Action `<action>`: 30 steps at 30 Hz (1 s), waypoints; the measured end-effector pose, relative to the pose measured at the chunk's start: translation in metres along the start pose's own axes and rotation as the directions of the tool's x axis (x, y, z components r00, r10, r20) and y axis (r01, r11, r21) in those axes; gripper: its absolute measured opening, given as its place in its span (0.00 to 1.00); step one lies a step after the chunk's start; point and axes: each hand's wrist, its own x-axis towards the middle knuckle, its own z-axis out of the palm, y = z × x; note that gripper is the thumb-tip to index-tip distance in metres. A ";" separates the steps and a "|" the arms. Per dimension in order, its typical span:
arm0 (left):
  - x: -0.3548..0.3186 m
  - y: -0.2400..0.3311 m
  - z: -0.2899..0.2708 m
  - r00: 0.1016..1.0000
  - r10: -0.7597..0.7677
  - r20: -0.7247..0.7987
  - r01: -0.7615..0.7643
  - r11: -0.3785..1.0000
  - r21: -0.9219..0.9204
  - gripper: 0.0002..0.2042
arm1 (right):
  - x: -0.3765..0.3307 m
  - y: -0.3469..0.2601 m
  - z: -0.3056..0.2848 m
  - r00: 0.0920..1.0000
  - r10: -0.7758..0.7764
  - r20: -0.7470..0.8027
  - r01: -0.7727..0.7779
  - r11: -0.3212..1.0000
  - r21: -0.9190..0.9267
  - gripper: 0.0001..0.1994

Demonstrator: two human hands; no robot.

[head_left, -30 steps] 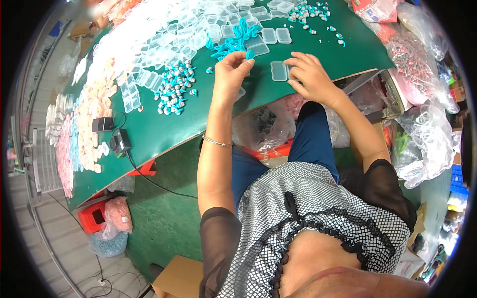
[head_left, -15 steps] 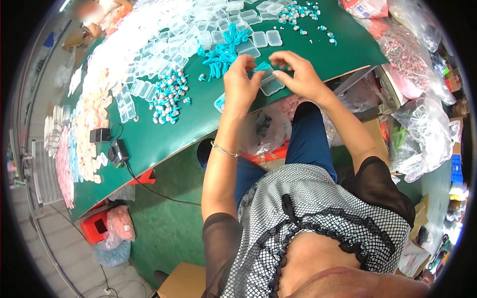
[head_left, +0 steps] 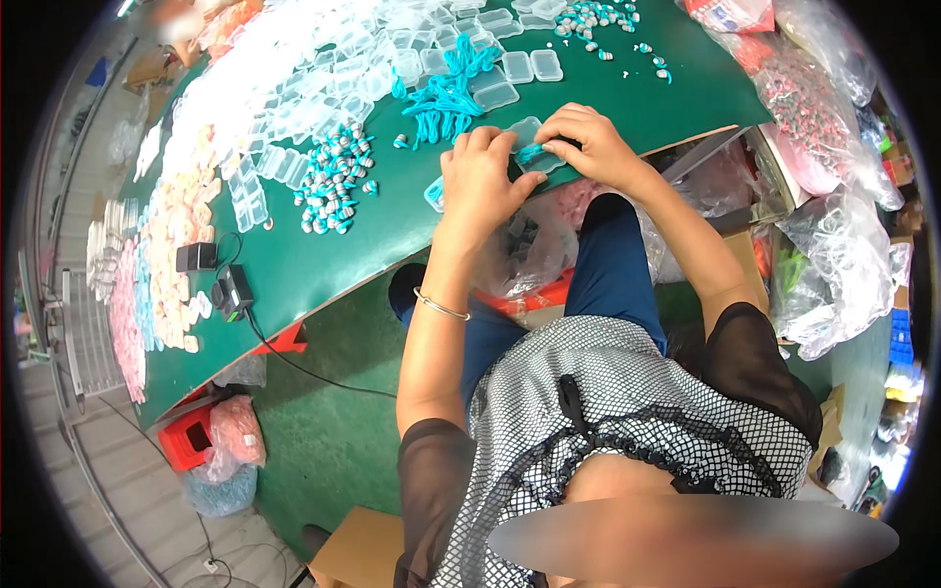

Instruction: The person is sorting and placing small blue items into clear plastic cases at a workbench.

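Turquoise cord (head_left: 530, 154) is seen in the open clear box (head_left: 526, 129) at the near edge of the green desk (head_left: 652, 110); places are noted by a clock face centred on this box, twelve toward the desk's far side.

Right hand (head_left: 593, 147) is set at three o'clock. Thumb and forefinger are brought close together at the cord; whether it is pinched or only pressed cannot be told. Left hand (head_left: 480, 176) is held at eight o'clock, palm down, thumb spread well away from the fingers, a gap left between. Fingertips are placed beside the box's left edge; contact cannot be made out.

Farther out at eight, just beyond the left hand, a second box (head_left: 434, 194) is partly hidden, turquoise showing in it. At ten, a loose bundle of turquoise cords (head_left: 446, 106) is spread, with a heap of clear boxes (head_left: 333, 95) beyond. At nine, striped grey-and-turquoise plugs (head_left: 333, 183) are piled. At twelve, two flat boxes (head_left: 530, 67) are laid side by side; at one, more plugs (head_left: 593, 18) are scattered.
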 end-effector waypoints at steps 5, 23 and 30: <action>-0.003 -0.001 0.006 1.000 0.007 0.012 -0.007 1.000 -0.005 0.21 | 0.001 -0.010 -0.001 0.994 -0.102 0.034 0.106 0.979 -0.177 0.06; -0.006 -0.001 -0.005 0.999 0.003 0.037 -0.005 0.999 0.043 0.18 | 0.034 0.100 -0.052 0.891 0.252 -0.378 -0.450 0.605 -0.657 0.09; -0.014 -0.058 -0.029 0.926 -0.222 -0.307 0.248 0.968 0.047 0.10 | 0.024 0.099 -0.054 0.880 0.354 -0.317 -0.473 0.589 -0.655 0.06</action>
